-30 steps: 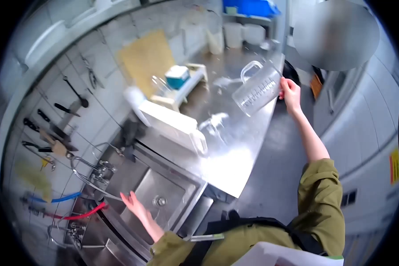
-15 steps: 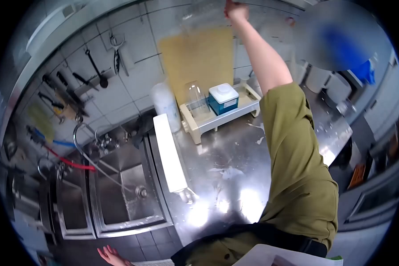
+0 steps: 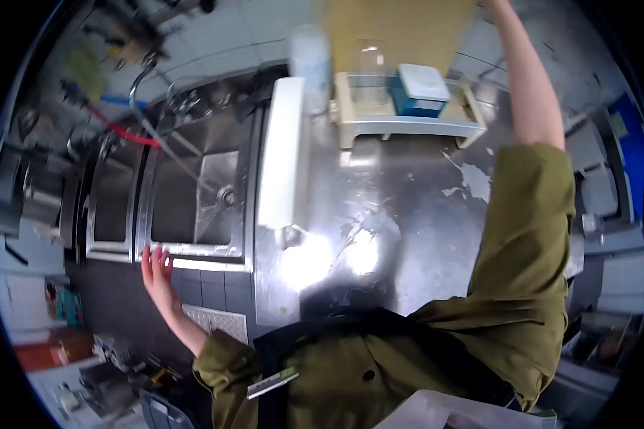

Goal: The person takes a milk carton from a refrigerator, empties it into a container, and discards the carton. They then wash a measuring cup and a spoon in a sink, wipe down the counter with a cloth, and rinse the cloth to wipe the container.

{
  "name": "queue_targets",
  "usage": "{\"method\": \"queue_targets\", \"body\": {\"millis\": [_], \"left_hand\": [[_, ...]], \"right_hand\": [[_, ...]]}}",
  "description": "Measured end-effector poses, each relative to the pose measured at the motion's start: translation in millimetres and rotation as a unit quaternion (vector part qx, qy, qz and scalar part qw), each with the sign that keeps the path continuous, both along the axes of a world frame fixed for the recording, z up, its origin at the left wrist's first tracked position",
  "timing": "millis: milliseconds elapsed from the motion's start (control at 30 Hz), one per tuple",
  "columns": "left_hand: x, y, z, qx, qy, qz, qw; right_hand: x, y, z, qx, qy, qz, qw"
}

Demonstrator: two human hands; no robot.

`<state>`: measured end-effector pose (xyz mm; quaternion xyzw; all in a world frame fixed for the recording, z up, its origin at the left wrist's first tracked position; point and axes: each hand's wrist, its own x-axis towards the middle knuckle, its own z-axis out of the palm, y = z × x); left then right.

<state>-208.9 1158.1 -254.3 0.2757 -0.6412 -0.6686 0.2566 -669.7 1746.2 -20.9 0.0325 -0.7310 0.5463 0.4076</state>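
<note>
My left hand (image 3: 157, 275) is over the front rim of the steel sink (image 3: 193, 252), fingers apart and nothing in them. My right arm reaches up past the counter's right side. Only the base of my right hand (image 3: 494, 3) shows at the top edge; its fingers are hidden beyond the frame. Left of that forearm, a cream rack (image 3: 415, 127) stands on the steel counter (image 3: 422, 214). It bears a teal box with a white lid (image 3: 420, 89) and a clear upturned container (image 3: 371, 64).
A long white box (image 3: 282, 154) lies between sink and counter, with a pale bottle (image 3: 310, 68) behind it. A yellow board (image 3: 393, 32) leans on the wall. A faucet hose (image 3: 166, 146) hangs into the sink. White splashes (image 3: 472, 179) mark the counter. Grey containers (image 3: 597, 189) stand far right.
The view has tilted down and shifted. My left hand has risen from the lower edge to the sink's front rim. My right hand has mostly left the frame at the top.
</note>
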Motion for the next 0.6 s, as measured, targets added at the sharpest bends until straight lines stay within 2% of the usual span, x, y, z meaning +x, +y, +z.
{"method": "queue_targets", "body": {"millis": [33, 67, 133, 200, 233, 267, 300, 333, 367, 400, 467, 567, 600], "left_hand": [[-6, -2, 4, -0.004, -0.021, -0.005, 1.000], [-14, -5, 6, -0.006, -0.042, -0.011, 0.999], [-34, -29, -11, 0.003, -0.071, 0.020, 0.997], [-91, -81, -84, -0.153, -0.042, 0.023, 0.987], [-127, -45, -59, -0.235, -0.011, 0.003, 0.972], [-169, -31, -60, -0.231, -0.030, -0.072, 0.970], [-220, -25, -86, -0.249, -0.012, -0.149, 0.957], [-271, -6, -99, -0.315, 0.011, -0.206, 0.926], [-327, 7, -129, -0.380, 0.092, -0.225, 0.892], [-366, 27, -134, -0.393, 0.094, -0.238, 0.883], [-445, 54, -165, -0.446, 0.200, -0.257, 0.834], [-477, 85, -177, -0.640, 0.076, -0.183, 0.742], [-495, 85, -178, -0.674, -0.017, -0.242, 0.698]], "right_hand": [[40, -17, 1, 0.015, -0.076, -0.007, 0.997], [47, -19, -5, 0.046, -0.076, -0.049, 0.995], [55, -20, -17, 0.089, -0.047, -0.027, 0.995], [91, -57, -24, 0.115, -0.032, 0.012, 0.993], [105, -79, -31, 0.117, -0.045, 0.034, 0.992], [119, -105, -38, 0.120, -0.059, 0.051, 0.990], [132, -131, -44, 0.124, -0.070, 0.063, 0.988], [149, -156, -52, 0.138, -0.077, 0.075, 0.985], [167, -180, -60, 0.152, -0.084, 0.081, 0.982], [185, -201, -68, 0.162, -0.089, 0.081, 0.979], [232, -238, -82, 0.223, -0.024, 0.009, 0.974], [299, -255, -91, 0.323, -0.065, -0.038, 0.943], [319, -259, -93, 0.347, -0.072, -0.044, 0.934]]}}
